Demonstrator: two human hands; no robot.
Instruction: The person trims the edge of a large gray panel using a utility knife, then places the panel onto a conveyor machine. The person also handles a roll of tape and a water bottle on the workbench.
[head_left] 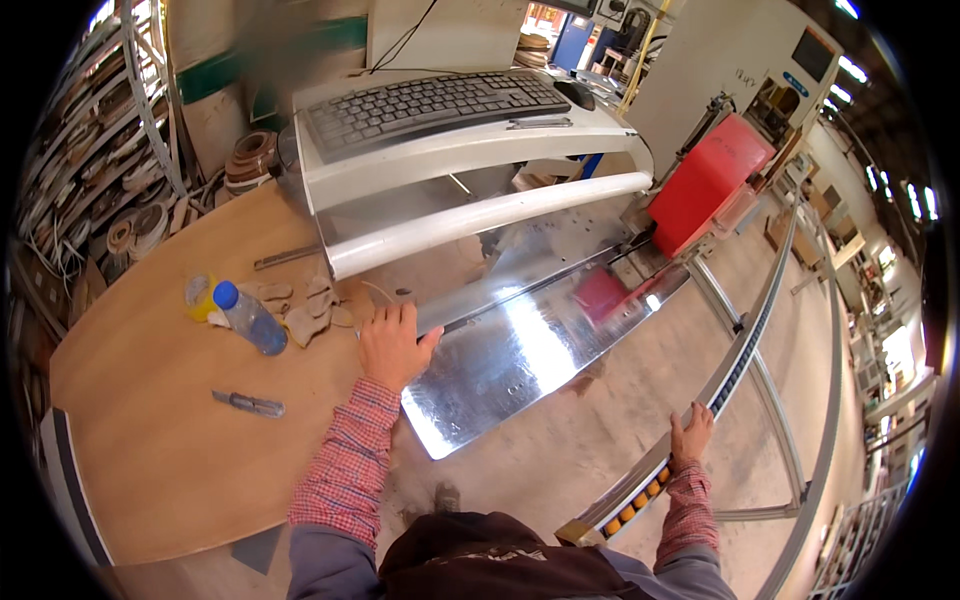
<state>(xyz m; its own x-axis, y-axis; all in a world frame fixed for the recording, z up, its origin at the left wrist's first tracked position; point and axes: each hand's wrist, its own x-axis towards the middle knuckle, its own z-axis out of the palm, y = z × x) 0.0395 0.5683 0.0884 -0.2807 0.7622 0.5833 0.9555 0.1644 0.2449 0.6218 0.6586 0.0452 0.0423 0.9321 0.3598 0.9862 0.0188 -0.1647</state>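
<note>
My left hand [393, 347] lies over the near left end of a shiny metal machine table [485, 375], its fingers stretched out and its thumb apart at the edge of a slot. Nothing shows in its grasp. On the right, my right hand [691, 437] is closed over a long roller rail [735, 370], its fingers curled across the top edge. Yellow rollers [637, 498] show in the rail's near end. Left of my left hand, work gloves [312, 312] and a clear bottle with a blue cap [255, 320] lie on a wooden board.
A utility knife [248, 403] rests on the wooden board [170, 460]. Beyond the metal table stand a white console with a keyboard [430, 108] and mouse [574, 94], and a red machine guard [708, 185]. A metal frame [765, 390] spans the floor at right. Stacked shelves [90, 150] line the left.
</note>
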